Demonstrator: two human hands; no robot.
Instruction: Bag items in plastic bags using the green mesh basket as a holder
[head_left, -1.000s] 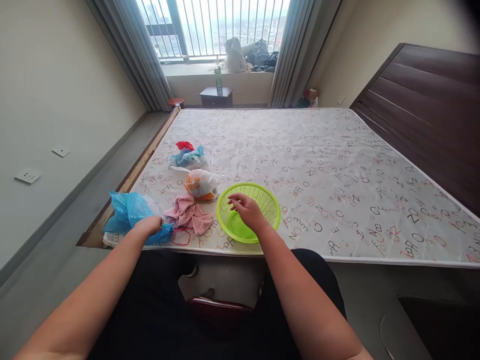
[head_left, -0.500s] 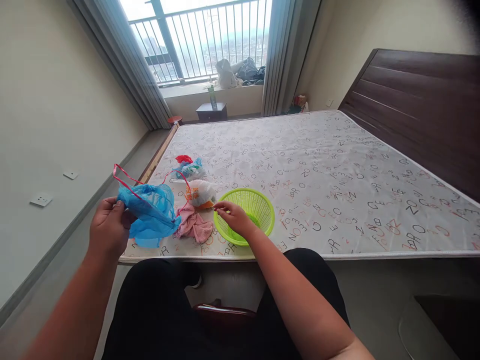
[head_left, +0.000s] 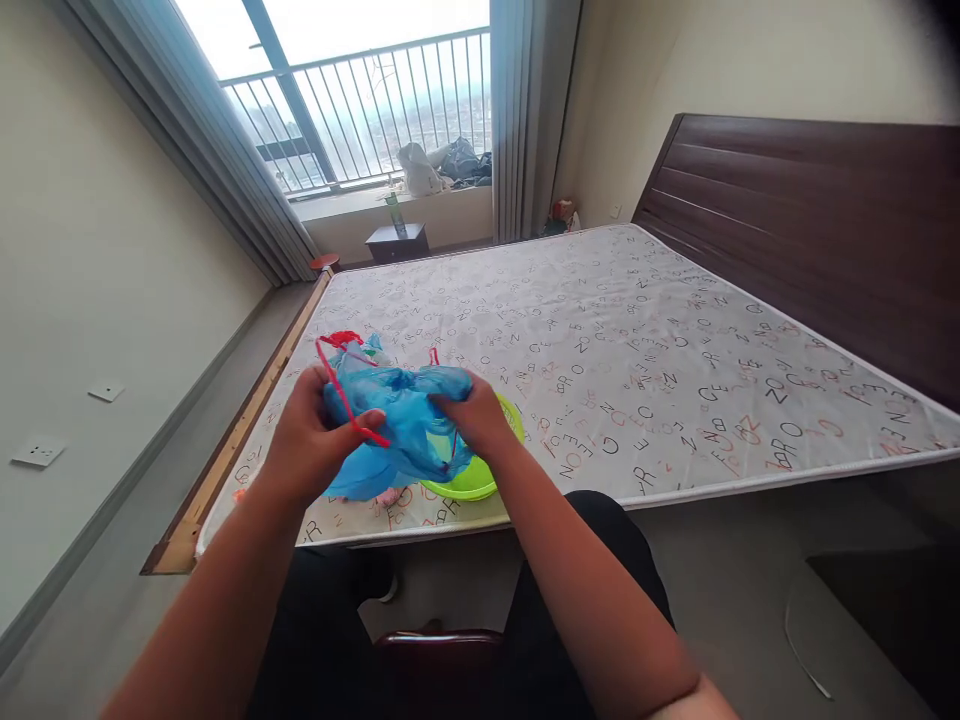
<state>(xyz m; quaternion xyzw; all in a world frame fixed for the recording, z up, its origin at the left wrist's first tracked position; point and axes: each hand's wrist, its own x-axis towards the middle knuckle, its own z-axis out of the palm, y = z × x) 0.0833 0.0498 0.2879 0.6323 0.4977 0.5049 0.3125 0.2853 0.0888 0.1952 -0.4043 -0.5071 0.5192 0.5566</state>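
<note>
Between my two hands a thin blue plastic bag (head_left: 405, 425) with a pink-red drawstring is held bunched up. My left hand (head_left: 319, 435) is closed on its left side, thumb lying across the front near the drawstring. On the right side, my right hand (head_left: 472, 410) grips the bag's edge. Behind and below the bag stands a lime-green plastic basket (head_left: 480, 485), mostly covered by it. A sliver of pink cloth (head_left: 388, 497) peeks out under the bag. Farther back, a red crumpled thing (head_left: 341, 339) lies beside other plastic bags, largely hidden.
The letter-printed mattress (head_left: 600, 340) spreads out ahead and to the right, up to a dark wooden headboard (head_left: 787, 210). A small nightstand (head_left: 397, 243) with a green glass vase stands by the window. Below me is a dark red stool edge (head_left: 439, 638).
My left hand has brought the blue bag rightward, in front of the basket. My right hand has taken hold of the bag's other side. The view has turned slightly.
</note>
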